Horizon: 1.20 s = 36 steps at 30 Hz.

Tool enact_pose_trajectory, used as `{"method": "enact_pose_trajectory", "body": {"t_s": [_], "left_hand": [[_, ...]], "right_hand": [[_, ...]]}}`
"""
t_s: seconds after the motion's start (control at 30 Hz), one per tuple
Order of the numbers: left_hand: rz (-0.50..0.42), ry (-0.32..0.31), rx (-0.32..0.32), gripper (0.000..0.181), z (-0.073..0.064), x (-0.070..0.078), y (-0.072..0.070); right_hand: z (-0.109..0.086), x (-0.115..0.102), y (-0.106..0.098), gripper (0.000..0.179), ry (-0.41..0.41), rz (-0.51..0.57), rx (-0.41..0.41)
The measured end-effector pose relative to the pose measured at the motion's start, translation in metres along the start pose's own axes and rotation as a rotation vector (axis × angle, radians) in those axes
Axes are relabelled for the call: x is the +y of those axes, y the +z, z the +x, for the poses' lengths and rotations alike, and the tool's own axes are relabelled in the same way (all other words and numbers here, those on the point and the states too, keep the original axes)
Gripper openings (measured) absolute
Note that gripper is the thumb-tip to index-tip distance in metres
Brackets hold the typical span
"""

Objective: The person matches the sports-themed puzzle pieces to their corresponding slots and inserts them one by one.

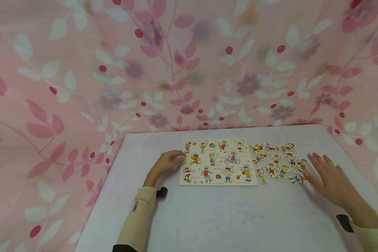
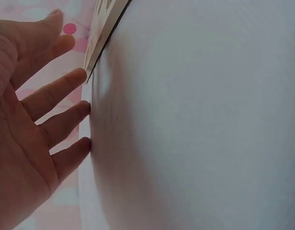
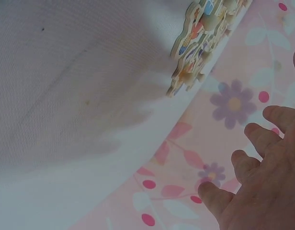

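A flat puzzle board (image 1: 220, 168) printed with children playing sports lies on the white table. My left hand (image 1: 167, 162) is at the board's left edge, fingers extended and spread; whether they touch it I cannot tell. In the left wrist view, the board's edge (image 2: 103, 40) shows just beyond the fingertips. Right of the board, several cut-out figure pieces (image 1: 272, 170) lie in a loose cluster, one a cyclist (image 1: 270, 148). My right hand (image 1: 334, 180) hovers at the cluster's right side, its fingers spread and holding nothing. The right wrist view shows those pieces (image 3: 195, 38) apart from the fingers.
A white cloth (image 1: 226, 217) covers the table. Pink floral fabric (image 1: 176, 70) hangs behind and at both sides of it. Black straps with small dark devices (image 1: 161, 192) sit at both wrists, over light sleeves (image 1: 135, 220).
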<state>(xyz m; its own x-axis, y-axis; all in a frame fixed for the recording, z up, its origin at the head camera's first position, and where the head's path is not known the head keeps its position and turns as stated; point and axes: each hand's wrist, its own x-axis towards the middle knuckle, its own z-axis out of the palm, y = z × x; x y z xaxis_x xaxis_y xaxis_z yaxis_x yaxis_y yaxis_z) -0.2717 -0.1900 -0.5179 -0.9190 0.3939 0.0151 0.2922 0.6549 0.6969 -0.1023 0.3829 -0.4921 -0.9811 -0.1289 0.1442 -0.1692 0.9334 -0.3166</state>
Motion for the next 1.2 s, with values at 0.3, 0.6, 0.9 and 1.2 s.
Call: {"method": "enact_pose_trajectory", "body": {"t_s": [0.3,0.6,0.9,1.2], "left_hand": [[0.126,0.019,-0.003,0.02,0.005,-0.001,0.004],[0.188,0.084,0.013,0.02,0.004,-0.005,0.005],[0.146,0.067,0.019,0.02,0.003,0.001,0.006],[0.147,0.082,0.012,0.021,0.004,0.003,0.002]], "right_hand": [[0.0,0.002,0.003,0.078,-0.017,-0.01,0.026],[-0.004,-0.001,0.006,0.076,-0.007,0.018,0.023],[-0.004,-0.003,0.008,0.075,0.02,0.033,0.023],[0.003,-0.009,0.005,0.072,-0.017,0.074,0.074]]}}
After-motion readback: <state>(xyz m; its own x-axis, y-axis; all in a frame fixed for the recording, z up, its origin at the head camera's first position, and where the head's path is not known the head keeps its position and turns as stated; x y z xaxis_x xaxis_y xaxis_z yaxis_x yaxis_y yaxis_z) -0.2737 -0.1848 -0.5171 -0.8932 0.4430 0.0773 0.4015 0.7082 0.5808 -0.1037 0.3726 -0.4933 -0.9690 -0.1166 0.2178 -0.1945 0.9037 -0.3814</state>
